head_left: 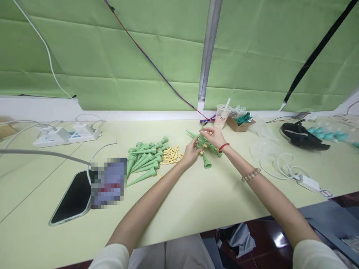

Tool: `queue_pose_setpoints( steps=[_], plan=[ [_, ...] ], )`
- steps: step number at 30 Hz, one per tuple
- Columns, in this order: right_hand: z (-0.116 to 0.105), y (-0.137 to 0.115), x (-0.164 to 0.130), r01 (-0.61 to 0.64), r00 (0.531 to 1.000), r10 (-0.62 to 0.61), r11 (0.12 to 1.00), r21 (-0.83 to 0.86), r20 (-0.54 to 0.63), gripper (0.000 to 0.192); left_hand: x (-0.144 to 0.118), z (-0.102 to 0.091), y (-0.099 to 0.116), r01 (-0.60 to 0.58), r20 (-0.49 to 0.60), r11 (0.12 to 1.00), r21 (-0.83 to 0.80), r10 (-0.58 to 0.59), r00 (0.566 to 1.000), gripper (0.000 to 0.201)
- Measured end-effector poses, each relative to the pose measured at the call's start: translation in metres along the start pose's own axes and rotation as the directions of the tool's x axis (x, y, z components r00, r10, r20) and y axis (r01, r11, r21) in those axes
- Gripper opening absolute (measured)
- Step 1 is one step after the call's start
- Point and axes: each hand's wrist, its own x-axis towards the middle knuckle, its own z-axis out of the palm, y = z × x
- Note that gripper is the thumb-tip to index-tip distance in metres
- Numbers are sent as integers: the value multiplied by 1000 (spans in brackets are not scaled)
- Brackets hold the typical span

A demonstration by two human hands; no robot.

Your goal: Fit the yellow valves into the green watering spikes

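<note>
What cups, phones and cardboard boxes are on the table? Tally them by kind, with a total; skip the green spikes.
Cups: 1
Phones: 1
Cardboard boxes: 1
Total: 3

**Green cloth wall behind a pale worktop**

Creased green fabric (112,67) hangs as the back wall, split by a grey upright strip (209,48). A pale yellow-green tabletop (196,201) runs across below it. Dark red glossy floor (263,243) shows under its near edge, lit evenly.
</note>
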Motion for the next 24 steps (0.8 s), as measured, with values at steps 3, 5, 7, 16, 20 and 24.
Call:
queue_pose_setpoints(
  steps=[3, 5, 7, 16, 20, 24],
  plan=[
    [-2, -2, -3, -29, 1000, 29, 1000, -10, -7, 42, -1, 1, 1, -27, 4, 998, 62, 27, 1000, 39],
    [-10, -4, -8, -78, 996, 80, 996, 44, -42, 51, -3, 1, 2, -36, 4, 993, 114, 35, 999, 32],
    [-21, -4, -15, -158, 976, 179, 974, 160, -124, 56, -4, 0, 4, -27, -5, 988, 154, 28, 1000, 31],
    [-56, 23, -55, -311, 899, 386, 895, 320, -206, 46, -9, -6, 21, -17, -27, 981, 192, 23, 999, 59],
    [-63, 30, -69, -309, 900, 397, 873, 377, -182, 48, -9, -7, 28, -15, 4, 980, 196, 14, 1000, 51],
    [-73, 27, -88, -222, 938, 314, 870, 440, -147, 50, -20, -9, 35, -33, -86, 959, 280, 59, 995, 68]
  ],
)
